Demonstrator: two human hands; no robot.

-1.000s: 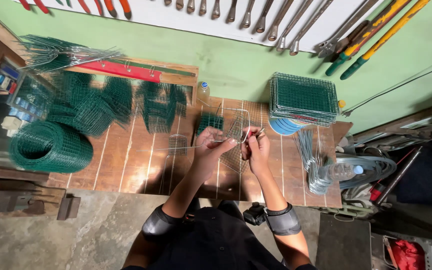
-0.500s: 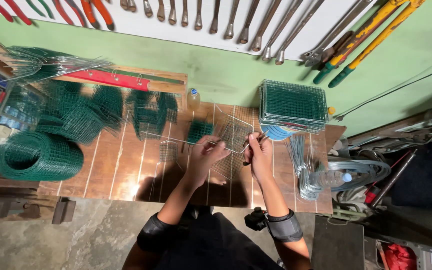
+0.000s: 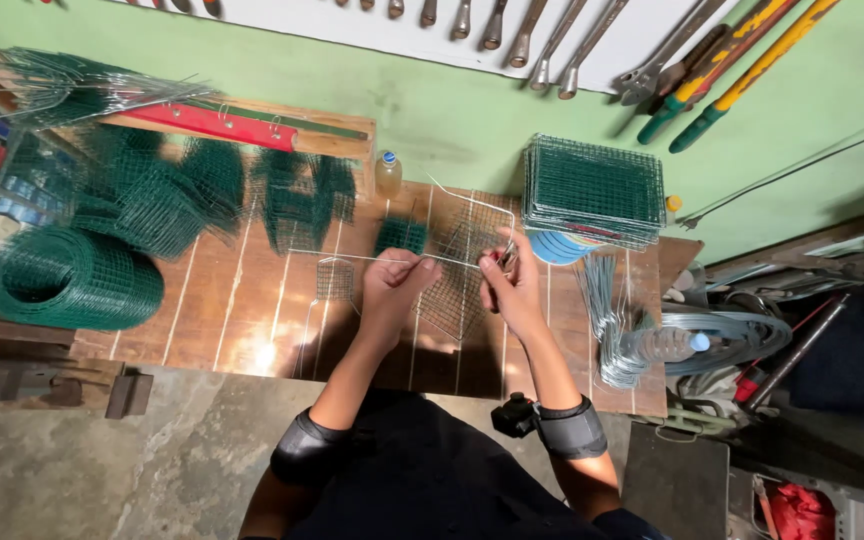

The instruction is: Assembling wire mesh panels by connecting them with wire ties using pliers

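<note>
My left hand [image 3: 399, 283] grips a thin steel wire rod [image 3: 337, 255] that runs out to the left over the wooden table [image 3: 242, 320]. My right hand [image 3: 508, 282] pinches the same wire at the edge of a small square wire mesh panel [image 3: 462, 270], held tilted above the table between both hands. A bent wire frame [image 3: 477, 202] rises from the panel's far corner. Both forearms come up from the bottom, with dark bands at the elbows.
A roll of green mesh [image 3: 70, 278] lies at the left, with piles of cut green mesh pieces [image 3: 167, 195] behind it. A stack of finished green mesh panels [image 3: 592, 190] sits at the back right. Bent wire pieces [image 3: 617, 330] and a plastic bottle [image 3: 672, 345] lie right. Tools hang on the green wall [image 3: 452, 110].
The view has shifted slightly downward and my hands have drawn a little closer together on the wire and mesh panel. The panel stays held above the table.
</note>
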